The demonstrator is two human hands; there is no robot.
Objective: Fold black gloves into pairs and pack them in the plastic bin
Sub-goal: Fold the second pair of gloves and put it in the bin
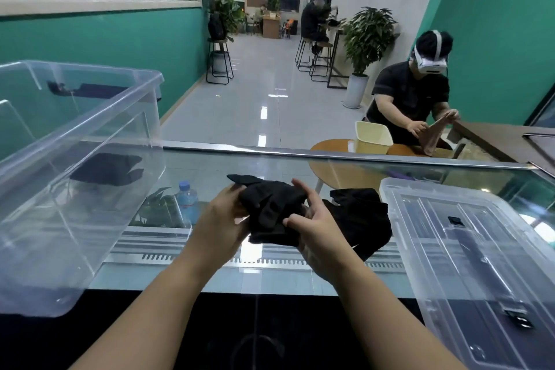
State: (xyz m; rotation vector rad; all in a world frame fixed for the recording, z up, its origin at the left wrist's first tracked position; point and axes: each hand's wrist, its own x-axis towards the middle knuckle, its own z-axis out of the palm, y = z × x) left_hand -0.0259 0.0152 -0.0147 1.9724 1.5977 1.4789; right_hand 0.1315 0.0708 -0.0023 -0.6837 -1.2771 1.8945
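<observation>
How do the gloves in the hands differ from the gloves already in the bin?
The gloves in the hands are bunched, held above the glass counter between the left hand and right hand; the gloves in the bin lie flat and untouched. The held ones show directly; the binned ones show only through the clear plastic bin wall. Both are black.

Gloves (271,210) — black; plastic bin (75,189) — clear; lid (468,252) — clear, black clips; bottle cap (184,185) — blue; basket (373,137) — cream; wall (120,45) — teal.
</observation>
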